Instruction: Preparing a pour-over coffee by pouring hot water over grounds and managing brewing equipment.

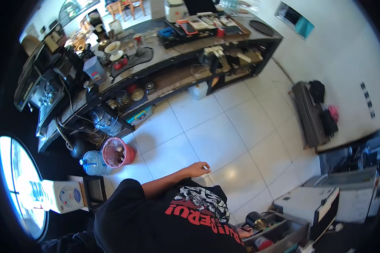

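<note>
My left hand (198, 169) hangs in front of my black printed T-shirt, above the tiled floor. Its fingers are loosely curled and spread a little, with nothing seen in them. Low on the right, my right hand (245, 232) is at the near edge of an open grey drawer or bin (280, 235), partly hidden by my shirt. Just beyond it lies a black metal cup (255, 220) with a brass-coloured inside, tilted on its side. A red-and-white container (263, 243) sits below the cup. Whether my right hand grips anything cannot be made out.
A long counter (183, 47) with coffee gear and shelves runs across the far side. A pink waste basket (118, 152) and a blue water jug (95, 163) stand on the floor at left, near a water dispenser (65, 196). White appliances (307, 202) and a grey cabinet (310, 117) line the right.
</note>
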{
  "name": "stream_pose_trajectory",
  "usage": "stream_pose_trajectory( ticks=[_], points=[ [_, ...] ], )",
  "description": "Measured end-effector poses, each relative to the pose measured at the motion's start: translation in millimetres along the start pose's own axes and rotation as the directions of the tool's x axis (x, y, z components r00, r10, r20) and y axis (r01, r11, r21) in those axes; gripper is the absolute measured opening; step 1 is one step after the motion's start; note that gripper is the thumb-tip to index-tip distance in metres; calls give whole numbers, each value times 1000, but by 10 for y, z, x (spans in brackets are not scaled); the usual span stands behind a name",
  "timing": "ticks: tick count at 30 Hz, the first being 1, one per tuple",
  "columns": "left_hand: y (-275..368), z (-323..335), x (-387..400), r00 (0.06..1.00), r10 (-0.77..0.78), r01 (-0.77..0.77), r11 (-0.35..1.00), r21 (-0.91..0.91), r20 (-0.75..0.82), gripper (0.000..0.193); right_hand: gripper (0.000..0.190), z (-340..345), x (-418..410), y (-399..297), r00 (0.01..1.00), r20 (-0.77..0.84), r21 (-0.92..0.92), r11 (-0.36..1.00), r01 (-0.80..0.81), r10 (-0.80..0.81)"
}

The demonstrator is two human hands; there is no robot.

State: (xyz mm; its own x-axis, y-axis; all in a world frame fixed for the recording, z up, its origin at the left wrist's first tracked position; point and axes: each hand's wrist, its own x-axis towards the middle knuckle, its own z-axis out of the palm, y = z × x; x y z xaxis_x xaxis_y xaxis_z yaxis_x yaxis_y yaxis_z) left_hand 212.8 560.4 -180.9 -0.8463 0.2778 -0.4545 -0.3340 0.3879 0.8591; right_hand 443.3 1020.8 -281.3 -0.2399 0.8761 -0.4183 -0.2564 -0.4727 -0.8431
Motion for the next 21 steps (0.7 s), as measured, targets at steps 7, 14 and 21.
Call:
stream_pose_trajectory(
  ticks=[7,14,21],
  points=[
    [-340,-751,-47,969,-108,51,967,-249,-221,47,26,2190,-1020,473,930,312,-399,915,-54,192],
    [-385,-1527,212,871,-196,-13,907,-420,-451,44,23,4002,-1406,1381,628,627,-560,827,-49,461],
    [-217,-2505,422,671,-358,-86,832,-548,-649,40,21,5837,-2245,2228,137,739,-666,746,-1,660]
  ],
)
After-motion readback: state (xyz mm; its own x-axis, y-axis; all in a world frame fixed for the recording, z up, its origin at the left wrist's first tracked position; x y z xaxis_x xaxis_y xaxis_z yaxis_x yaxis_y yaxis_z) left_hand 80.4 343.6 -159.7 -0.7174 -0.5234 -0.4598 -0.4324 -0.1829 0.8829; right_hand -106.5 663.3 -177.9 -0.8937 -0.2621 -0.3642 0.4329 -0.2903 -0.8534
